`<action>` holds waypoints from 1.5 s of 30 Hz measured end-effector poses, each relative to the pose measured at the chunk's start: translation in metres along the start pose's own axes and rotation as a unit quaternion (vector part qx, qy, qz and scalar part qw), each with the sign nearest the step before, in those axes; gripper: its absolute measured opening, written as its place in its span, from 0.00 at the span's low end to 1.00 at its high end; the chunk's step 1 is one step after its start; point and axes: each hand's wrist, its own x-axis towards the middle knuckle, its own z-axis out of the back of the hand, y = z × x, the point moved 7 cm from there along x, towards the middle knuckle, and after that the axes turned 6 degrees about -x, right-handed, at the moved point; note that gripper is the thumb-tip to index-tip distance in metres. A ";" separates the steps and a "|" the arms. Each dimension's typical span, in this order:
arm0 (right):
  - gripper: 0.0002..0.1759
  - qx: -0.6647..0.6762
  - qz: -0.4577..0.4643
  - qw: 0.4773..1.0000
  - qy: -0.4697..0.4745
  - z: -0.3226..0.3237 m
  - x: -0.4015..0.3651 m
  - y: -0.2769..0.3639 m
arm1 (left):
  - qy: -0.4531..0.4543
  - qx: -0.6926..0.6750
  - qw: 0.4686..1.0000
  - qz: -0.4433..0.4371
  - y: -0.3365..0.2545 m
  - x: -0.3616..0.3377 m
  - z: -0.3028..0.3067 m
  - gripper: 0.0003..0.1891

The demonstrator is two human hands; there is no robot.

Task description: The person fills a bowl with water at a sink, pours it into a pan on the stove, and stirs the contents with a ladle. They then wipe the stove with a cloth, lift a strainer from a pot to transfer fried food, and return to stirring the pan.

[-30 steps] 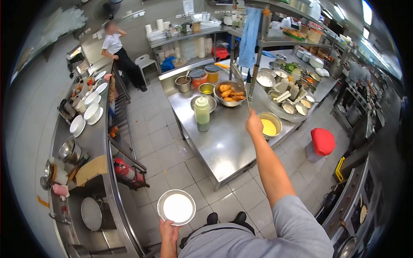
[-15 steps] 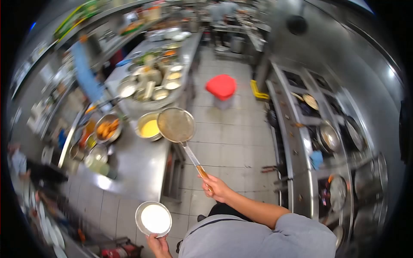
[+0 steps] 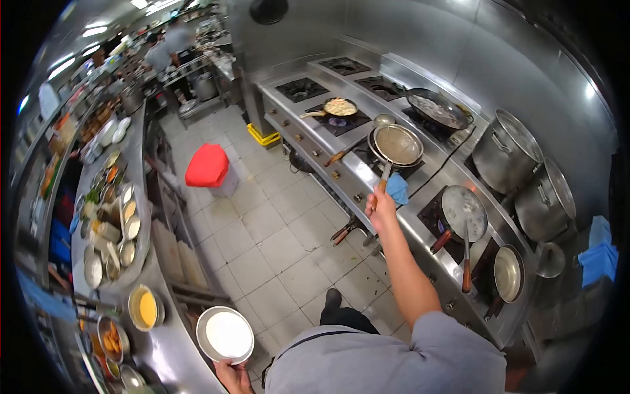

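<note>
My left hand (image 3: 231, 377) partly cut off at lower edge, gripping steel dish (image 3: 225, 335), white inside, my right hand (image 3: 380, 205) clenched on handle of mesh skimmer (image 3: 398, 145)

Commercial restaurant kitchen: long stainless-steel gas range (image 3: 367, 171), large steel stockpots (image 3: 508, 151), steel worktop (image 3: 174, 358) with ingredient containers (image 3: 115, 230).

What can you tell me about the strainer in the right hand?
The strainer is a round, shallow mesh basket in a metal rim, on a long handle ending in a wooden grip. The right hand grasps that grip, holding the basket out over the stove. It looks empty.
</note>
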 end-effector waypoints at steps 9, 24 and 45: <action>0.27 0.104 -0.032 0.993 0.038 0.041 0.172 0.025 | 0.053 0.087 0.994 0.040 0.060 0.049 -0.158 0.30; 0.24 -0.655 0.147 0.652 -0.352 0.337 -0.113 0.187 | 0.253 0.187 0.924 0.219 0.170 0.088 -0.354 0.33; 0.18 -0.025 -0.015 0.974 -0.222 0.283 -0.228 0.087 | 0.450 0.264 0.769 0.368 0.281 -0.006 -0.432 0.34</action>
